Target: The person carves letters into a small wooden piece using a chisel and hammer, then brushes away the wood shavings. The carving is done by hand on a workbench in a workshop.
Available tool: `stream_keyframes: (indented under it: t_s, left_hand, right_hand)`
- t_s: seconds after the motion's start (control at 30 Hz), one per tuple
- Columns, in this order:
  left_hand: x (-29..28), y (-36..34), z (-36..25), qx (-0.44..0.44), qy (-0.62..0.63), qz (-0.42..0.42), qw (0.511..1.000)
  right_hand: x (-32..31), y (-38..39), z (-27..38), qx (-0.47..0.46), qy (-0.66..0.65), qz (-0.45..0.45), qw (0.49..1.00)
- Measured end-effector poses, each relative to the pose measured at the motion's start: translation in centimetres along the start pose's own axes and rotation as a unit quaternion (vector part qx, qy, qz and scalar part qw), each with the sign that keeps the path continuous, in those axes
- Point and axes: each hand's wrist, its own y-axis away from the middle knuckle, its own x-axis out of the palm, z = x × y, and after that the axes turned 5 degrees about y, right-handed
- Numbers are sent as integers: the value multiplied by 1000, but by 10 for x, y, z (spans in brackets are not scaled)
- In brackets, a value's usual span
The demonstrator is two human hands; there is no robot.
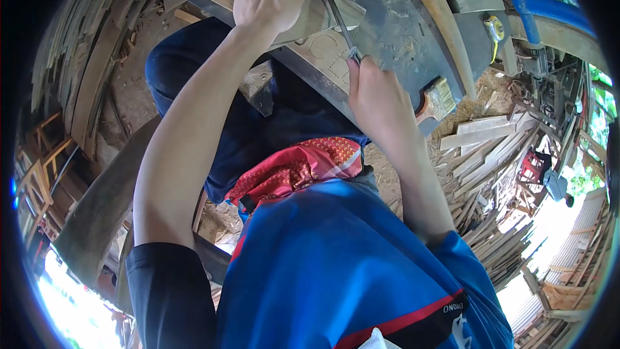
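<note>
At the top centre my left hand is closed over a piece of pale wood on the dark work surface, its thumb beside a long, narrow dark blade-like tool; what its fingers grip is hidden. My right hand, lower and right, is closed round the tool's handle, and the tool slants up-left past my left hand. Beneath lies a board with pencilled curves. A paintbrush lies just right of my right hand.
A curved wooden strip, a yellow tape measure and a blue metal frame stand or lie at the right. My dark-clad leg is below the surface. Stacked planks fill the left; scrap wood lies heaped at right.
</note>
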Motion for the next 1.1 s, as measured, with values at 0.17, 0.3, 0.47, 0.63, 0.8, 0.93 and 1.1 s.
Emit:
stream_keyframes:
  t_s: [0.17,0.3,0.47,0.63,0.8,0.93,1.1]
  left_hand:
    - [0,7,-9,27,26,-8,999]
    - [10,12,-15,29,32,-17,999]
    - [15,13,-8,87,50,-58,993]
    - [30,5,-1,147,-25,-45,988]
    - [25,-5,-17,27,-9,82,996]
    - [20,-2,-14,9,-22,48,999]
    - [26,0,-13,-30,-8,35,999]
  right_hand:
    - [8,-39,3,-31,-5,-11,999]
    - [17,-15,-9,16,2,9,1000]
    - [25,-30,-6,24,-17,-38,999]
    - [21,-32,-3,15,-10,-31,999]
    - [18,-29,-2,18,-11,-38,999]
    - [19,-28,-1,14,-20,-35,999]
    - [29,-35,-4,-11,6,-48,999]
